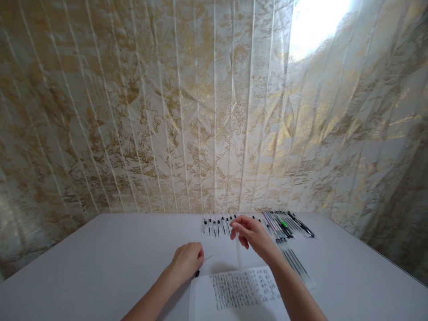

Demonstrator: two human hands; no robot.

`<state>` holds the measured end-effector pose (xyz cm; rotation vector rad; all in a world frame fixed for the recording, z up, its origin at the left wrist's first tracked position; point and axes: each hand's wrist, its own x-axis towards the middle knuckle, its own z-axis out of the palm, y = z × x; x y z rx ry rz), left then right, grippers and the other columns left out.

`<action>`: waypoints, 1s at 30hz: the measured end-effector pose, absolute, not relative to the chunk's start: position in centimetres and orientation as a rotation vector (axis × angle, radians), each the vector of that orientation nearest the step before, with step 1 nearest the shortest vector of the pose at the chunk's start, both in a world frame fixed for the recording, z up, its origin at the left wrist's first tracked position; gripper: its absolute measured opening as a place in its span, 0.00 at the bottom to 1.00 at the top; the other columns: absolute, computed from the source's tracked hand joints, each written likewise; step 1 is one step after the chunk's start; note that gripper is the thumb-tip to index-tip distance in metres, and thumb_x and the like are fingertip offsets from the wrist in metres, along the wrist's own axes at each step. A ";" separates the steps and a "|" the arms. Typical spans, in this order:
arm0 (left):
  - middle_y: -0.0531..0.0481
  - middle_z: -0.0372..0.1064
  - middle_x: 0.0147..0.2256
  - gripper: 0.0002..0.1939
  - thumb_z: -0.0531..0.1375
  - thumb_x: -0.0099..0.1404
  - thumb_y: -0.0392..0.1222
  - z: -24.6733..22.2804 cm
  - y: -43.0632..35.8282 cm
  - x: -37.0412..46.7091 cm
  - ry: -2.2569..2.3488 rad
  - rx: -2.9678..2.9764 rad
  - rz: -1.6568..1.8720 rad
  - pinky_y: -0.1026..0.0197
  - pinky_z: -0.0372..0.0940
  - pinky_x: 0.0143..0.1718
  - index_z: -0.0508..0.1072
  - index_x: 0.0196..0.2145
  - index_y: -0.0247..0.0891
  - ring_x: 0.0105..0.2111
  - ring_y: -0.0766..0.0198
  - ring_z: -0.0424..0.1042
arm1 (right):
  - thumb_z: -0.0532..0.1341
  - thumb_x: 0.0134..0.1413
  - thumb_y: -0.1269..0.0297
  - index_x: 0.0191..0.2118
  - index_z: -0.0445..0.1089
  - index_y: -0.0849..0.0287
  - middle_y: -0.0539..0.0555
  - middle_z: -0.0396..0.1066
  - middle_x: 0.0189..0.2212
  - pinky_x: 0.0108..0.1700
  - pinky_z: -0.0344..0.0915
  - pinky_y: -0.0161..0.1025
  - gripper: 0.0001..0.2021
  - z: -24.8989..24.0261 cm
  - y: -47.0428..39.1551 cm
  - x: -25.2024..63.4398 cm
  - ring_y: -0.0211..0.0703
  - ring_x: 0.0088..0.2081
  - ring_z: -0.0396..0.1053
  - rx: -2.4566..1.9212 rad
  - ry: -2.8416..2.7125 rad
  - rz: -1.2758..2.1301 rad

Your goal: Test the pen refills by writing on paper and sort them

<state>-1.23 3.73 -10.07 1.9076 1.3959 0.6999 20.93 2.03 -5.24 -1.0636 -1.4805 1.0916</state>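
My right hand [249, 232] is raised above the paper, its fingers pinching the upper end of a pale, translucent tube [238, 252] that hangs down toward the sheet. My left hand [187, 261] rests on the table with its fingers curled; a thin clear piece [208, 257] sticks out to its right and a small black piece [197, 273] shows beneath it. Handwriting covers much of the white paper [237, 290], which lies below both hands. Behind my right hand, several clear pens with black caps [214, 226] lie in a row.
More pens [284, 225], some coloured and one with a green part, lie at the back right of the white table [100, 267]. Several thin refills [296, 263] lie right of my right forearm. A gold-patterned curtain [187, 111] hangs behind the table.
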 end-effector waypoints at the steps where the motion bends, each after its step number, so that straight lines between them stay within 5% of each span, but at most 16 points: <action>1: 0.51 0.70 0.20 0.05 0.59 0.47 0.32 -9.8 4.1 -1.5 1.339 1.838 0.736 0.61 0.58 0.30 0.67 0.18 0.39 0.25 0.60 0.69 | 0.60 0.51 0.53 0.30 0.66 0.60 0.49 0.70 0.20 0.15 0.47 0.29 0.14 -5.5 2.0 20.5 0.29 0.14 0.51 -1.078 -1.507 1.098; 4: 0.49 0.73 0.23 0.05 0.60 0.53 0.41 -8.6 5.1 -2.7 1.145 1.599 0.871 0.63 0.61 0.28 0.71 0.27 0.37 0.24 0.62 0.70 | 0.57 0.53 0.59 0.33 0.71 0.61 0.47 0.69 0.19 0.15 0.46 0.28 0.11 -6.6 1.9 18.9 0.28 0.14 0.49 -1.142 -1.604 1.139; 8: 0.46 0.75 0.33 0.17 0.62 0.56 0.46 -7.1 5.6 -3.8 0.958 1.287 1.108 0.61 0.66 0.41 0.70 0.41 0.36 0.34 0.63 0.73 | 0.55 0.53 0.67 0.44 0.74 0.60 0.48 0.71 0.24 0.17 0.52 0.28 0.14 -8.7 1.3 16.4 0.28 0.16 0.54 -1.174 -1.764 1.169; 23: 0.49 0.74 0.31 0.14 0.67 0.53 0.41 -5.8 3.8 -2.4 0.712 0.925 1.338 0.59 0.68 0.42 0.71 0.36 0.35 0.38 0.59 0.75 | 0.63 0.43 0.65 0.50 0.65 0.64 0.48 0.72 0.22 0.19 0.60 0.30 0.25 -8.8 0.3 13.1 0.35 0.21 0.62 -0.998 -1.477 1.406; 30: 0.47 0.74 0.32 0.14 0.65 0.55 0.45 -5.9 2.6 -1.2 0.705 1.035 1.249 0.54 0.66 0.45 0.70 0.36 0.35 0.36 0.58 0.74 | 0.64 0.43 0.67 0.42 0.64 0.60 0.48 0.74 0.21 0.21 0.57 0.31 0.17 -8.4 0.3 13.3 0.36 0.21 0.64 -1.015 -1.449 1.297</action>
